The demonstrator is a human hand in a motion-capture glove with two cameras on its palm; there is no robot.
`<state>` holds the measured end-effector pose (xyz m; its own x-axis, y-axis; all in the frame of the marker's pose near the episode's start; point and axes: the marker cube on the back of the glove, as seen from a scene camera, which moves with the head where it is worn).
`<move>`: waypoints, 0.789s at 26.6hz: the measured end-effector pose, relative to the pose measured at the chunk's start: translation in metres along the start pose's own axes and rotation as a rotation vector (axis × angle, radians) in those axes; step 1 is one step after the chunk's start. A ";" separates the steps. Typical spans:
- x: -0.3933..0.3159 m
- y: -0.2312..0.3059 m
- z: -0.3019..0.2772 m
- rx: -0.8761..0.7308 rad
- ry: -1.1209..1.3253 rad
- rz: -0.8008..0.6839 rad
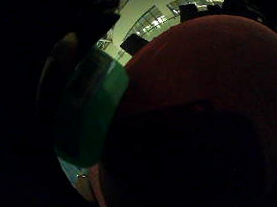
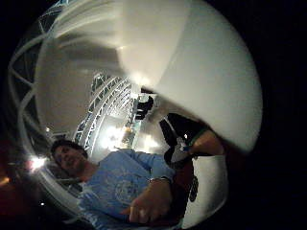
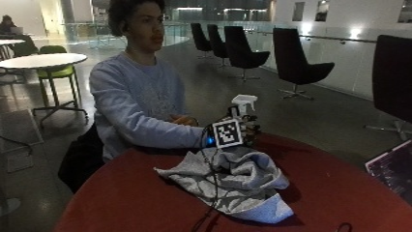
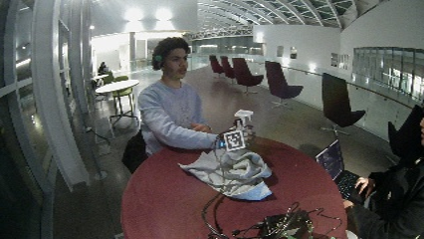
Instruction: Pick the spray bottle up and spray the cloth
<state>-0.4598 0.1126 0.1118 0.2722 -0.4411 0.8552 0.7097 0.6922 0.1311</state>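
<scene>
A spray bottle with a white head [image 3: 244, 102] stands upright in my gloved right hand [image 3: 250, 130], whose fingers curl round its body at the far side of the round red table [image 3: 128, 193]. The grey cloth [image 3: 238, 181] lies crumpled on the table just in front of and below the hand. In the wide outside view the bottle [image 4: 243, 116] and hand [image 4: 247, 135] are above the cloth [image 4: 240, 172]. The green translucent bottle body [image 1: 89, 118] fills part of the little finger side view, and the white head [image 2: 201, 72] looms close in the thumb side view.
The bare left hand [image 3: 186, 120] rests by the table's far edge. An open laptop [image 3: 392, 169] sits at the right edge. Loose cables [image 4: 278, 226] lie at the table's near edge. Black chairs [image 3: 293, 63] stand behind.
</scene>
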 end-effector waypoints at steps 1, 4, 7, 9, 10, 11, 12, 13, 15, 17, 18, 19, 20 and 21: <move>-0.002 0.004 -0.005 0.014 0.011 0.003; -0.011 0.015 -0.028 0.080 0.030 0.004; -0.022 0.031 -0.055 0.103 0.064 0.000; -0.029 0.044 -0.077 0.109 0.102 0.007; -0.032 0.051 -0.091 0.118 0.138 0.018; -0.032 0.058 -0.107 0.131 0.185 0.034; -0.032 0.066 -0.124 0.149 0.237 0.053; -0.029 0.075 -0.141 0.171 0.284 0.074; -0.023 0.095 -0.177 0.219 0.341 0.124; -0.015 0.121 -0.211 0.265 0.369 0.184; -0.011 0.134 -0.228 0.287 0.386 0.217; -0.006 0.148 -0.243 0.307 0.407 0.248; -0.002 0.162 -0.257 0.325 0.433 0.278; 0.003 0.174 -0.269 0.339 0.462 0.305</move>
<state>-0.1602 0.0783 0.0020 0.7343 -0.3442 0.5851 0.3324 0.9338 0.1322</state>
